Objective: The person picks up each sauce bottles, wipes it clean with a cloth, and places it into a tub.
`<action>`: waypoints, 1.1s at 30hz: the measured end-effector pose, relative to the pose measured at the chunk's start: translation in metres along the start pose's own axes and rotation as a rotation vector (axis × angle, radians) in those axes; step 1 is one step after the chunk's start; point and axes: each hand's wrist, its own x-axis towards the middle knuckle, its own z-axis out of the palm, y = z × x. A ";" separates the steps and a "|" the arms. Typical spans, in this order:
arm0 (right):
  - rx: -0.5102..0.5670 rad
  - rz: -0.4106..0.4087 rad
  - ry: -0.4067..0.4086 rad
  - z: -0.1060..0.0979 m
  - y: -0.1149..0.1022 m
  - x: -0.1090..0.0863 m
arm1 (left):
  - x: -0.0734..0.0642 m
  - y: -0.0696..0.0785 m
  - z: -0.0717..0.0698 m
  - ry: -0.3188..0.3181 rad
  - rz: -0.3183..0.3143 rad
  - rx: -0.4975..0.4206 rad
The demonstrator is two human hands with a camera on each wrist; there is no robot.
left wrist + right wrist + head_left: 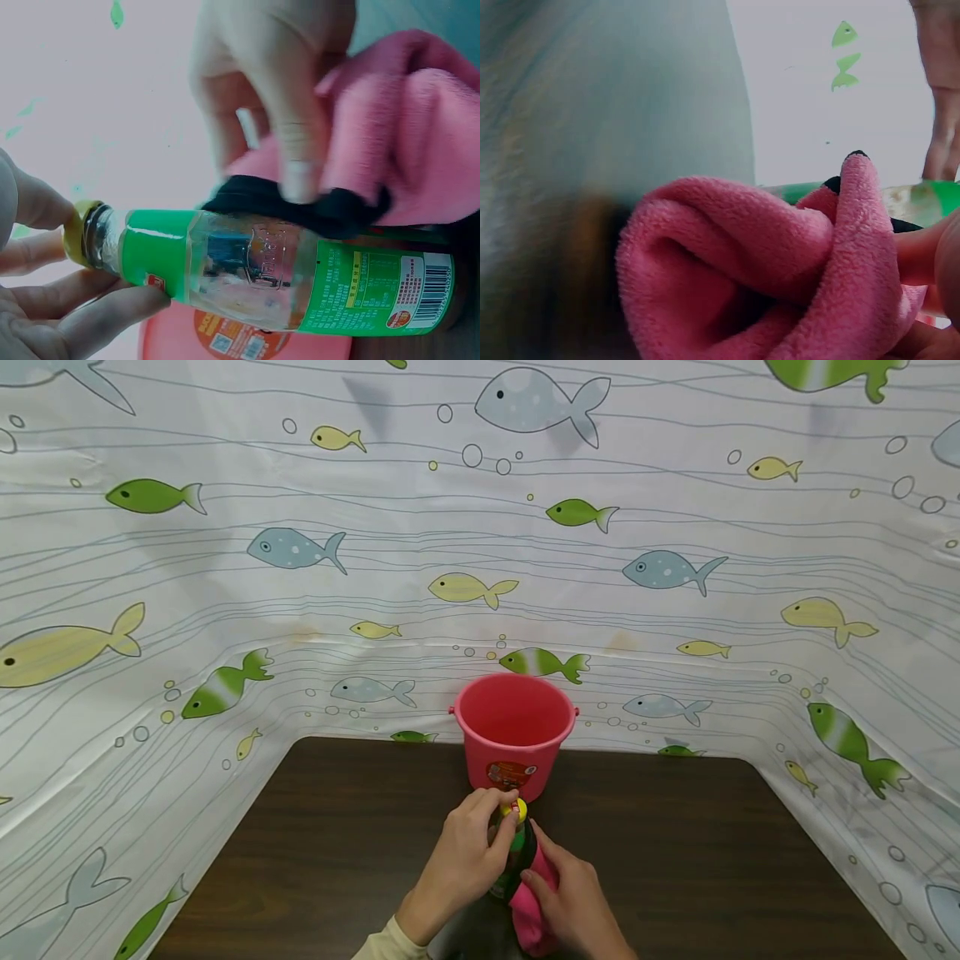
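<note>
A glass bottle point(251, 259) with green labels and a yellow cap point(517, 810) stands upright on the table, in front of the pink bucket. My left hand point(468, 852) pinches the cap between thumb and fingers; the left wrist view shows the fingertips at the cap and neck point(109, 234). In my right hand point(573, 893) is a pink plush cloth point(780, 277) with a black edge, pinched between thumb and fingers. The cloth's black edge lies against the bottle's side. In the right wrist view the cloth hides much of the bottle.
Just behind the bottle stands a pink bucket point(517, 718) with a round label on its front. The dark wooden table point(337, 827) extends to both sides. A white fish-patterned sheet point(420, 510) encloses the back and sides.
</note>
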 end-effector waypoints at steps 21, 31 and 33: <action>-0.004 -0.009 -0.145 0.006 0.027 0.012 | -0.001 0.000 -0.001 0.007 0.009 -0.007; 0.063 0.050 -0.071 0.006 0.022 0.012 | 0.000 -0.001 0.000 0.011 0.017 0.016; 0.067 0.049 -0.027 0.005 0.017 0.010 | -0.001 -0.001 -0.001 0.008 0.016 0.019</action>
